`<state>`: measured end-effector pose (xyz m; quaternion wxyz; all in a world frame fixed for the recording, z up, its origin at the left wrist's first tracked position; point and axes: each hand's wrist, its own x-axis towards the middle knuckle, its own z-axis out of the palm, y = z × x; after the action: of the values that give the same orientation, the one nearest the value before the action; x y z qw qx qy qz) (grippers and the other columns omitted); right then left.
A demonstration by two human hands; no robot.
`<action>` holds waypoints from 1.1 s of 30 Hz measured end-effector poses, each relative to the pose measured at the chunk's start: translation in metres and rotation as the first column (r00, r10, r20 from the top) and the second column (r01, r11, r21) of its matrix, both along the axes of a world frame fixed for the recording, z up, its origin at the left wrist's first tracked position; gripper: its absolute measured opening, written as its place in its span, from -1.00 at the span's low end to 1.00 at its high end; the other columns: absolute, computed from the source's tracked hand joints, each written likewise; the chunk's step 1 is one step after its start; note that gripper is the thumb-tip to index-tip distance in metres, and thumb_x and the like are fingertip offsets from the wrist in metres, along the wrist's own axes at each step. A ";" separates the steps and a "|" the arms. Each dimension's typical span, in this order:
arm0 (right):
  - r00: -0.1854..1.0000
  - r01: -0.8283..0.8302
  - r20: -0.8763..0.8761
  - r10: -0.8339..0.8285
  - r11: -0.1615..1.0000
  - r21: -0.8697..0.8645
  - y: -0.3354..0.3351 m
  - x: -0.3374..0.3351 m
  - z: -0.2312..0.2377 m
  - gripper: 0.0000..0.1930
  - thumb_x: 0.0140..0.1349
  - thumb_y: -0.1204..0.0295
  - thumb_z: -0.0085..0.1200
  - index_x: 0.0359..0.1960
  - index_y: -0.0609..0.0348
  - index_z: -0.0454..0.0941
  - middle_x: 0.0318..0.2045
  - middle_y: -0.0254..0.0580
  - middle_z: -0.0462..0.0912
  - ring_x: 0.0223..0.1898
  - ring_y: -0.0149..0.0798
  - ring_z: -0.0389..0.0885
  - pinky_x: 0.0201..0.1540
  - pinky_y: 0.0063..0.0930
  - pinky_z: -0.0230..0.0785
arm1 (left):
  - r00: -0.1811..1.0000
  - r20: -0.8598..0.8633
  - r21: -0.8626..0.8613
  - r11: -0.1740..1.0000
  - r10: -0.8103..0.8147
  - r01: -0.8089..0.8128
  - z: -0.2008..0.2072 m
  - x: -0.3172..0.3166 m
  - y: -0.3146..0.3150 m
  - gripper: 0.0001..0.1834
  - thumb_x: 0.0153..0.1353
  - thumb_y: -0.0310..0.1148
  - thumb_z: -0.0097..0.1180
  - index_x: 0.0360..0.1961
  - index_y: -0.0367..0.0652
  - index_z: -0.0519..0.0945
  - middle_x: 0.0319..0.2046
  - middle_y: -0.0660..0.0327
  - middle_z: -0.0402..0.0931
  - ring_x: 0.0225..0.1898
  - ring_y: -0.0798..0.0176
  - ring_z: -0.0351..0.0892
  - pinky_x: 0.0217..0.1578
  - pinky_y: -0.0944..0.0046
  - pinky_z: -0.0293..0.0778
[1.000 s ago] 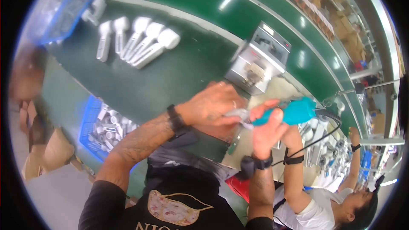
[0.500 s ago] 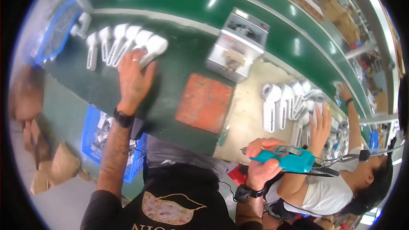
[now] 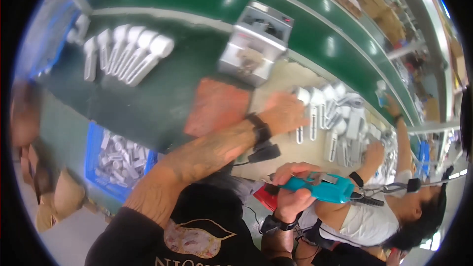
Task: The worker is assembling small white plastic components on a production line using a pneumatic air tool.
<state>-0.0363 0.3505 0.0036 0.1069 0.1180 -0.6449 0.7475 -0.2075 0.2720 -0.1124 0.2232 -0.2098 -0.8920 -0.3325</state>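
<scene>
My right hand (image 3: 291, 198) is wrapped round a teal electric screwdriver (image 3: 322, 188), whose tip points left and whose cable runs off to the right. My left hand (image 3: 282, 112) reaches across to the right and is at the nearest of several white-and-grey handheld housings (image 3: 315, 111), each with a round head and a slotted handle. Motion smears its fingers, so whether they grip that housing is unclear. At the far left of the green table, several similar housings (image 3: 143, 59) lie fanned side by side, away from both hands.
An orange-red mat (image 3: 217, 106) lies in front of a silver machine (image 3: 256, 44). A blue crate (image 3: 91, 160) of small white-and-grey parts stands at the lower left. On the right a co-worker (image 3: 369, 221) in white reaches over parts, one hand near a green conveyor (image 3: 340, 54).
My left hand has left the fanned row, where another housing now lies uncovered, and has swung right to the other group. My right hand still holds the screwdriver. The co-worker's nearer hand has drawn back.
</scene>
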 end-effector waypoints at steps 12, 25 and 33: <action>0.990 -0.018 0.133 0.035 0.992 -0.129 0.002 -0.015 0.001 -0.26 0.13 -0.15 0.35 -0.04 0.36 0.44 -0.50 -0.14 0.55 -0.48 -0.24 0.55 -0.44 -0.39 0.41 | 0.984 0.178 0.119 0.993 -0.027 0.006 0.091 0.065 -0.119 -0.72 0.13 -0.19 0.28 -0.32 -0.20 0.62 -0.36 0.07 0.61 -0.28 -0.09 0.64 -0.24 0.00 0.54; 0.988 -0.140 0.076 0.135 0.988 0.064 -0.055 -0.056 -0.007 -0.23 0.27 -0.27 0.10 -0.03 0.35 0.38 -0.54 -0.20 0.45 -0.53 -0.26 0.49 -0.45 -0.39 0.38 | 0.999 -0.006 -0.019 0.999 -0.042 0.042 0.075 0.105 -0.184 -0.68 0.17 -0.29 0.26 -0.07 -0.18 0.62 -0.27 0.12 0.56 -0.13 0.00 0.59 -0.09 0.01 0.50; 0.984 -0.173 -0.042 0.172 0.985 -0.008 -0.072 -0.090 0.007 -0.27 0.36 -0.24 -0.01 0.03 0.34 0.39 -0.54 -0.23 0.44 -0.53 -0.28 0.45 -0.42 -0.37 0.34 | 0.996 -0.026 0.045 0.995 -0.082 0.084 0.056 0.102 -0.185 -0.64 0.18 -0.26 0.30 -0.03 -0.16 0.65 -0.07 0.13 0.63 -0.11 0.03 0.57 -0.06 0.08 0.50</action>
<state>-0.1266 0.2780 0.0105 0.0557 0.1883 -0.6257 0.7550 -0.1058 0.0866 -0.0564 0.2247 -0.2454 -0.8718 -0.3596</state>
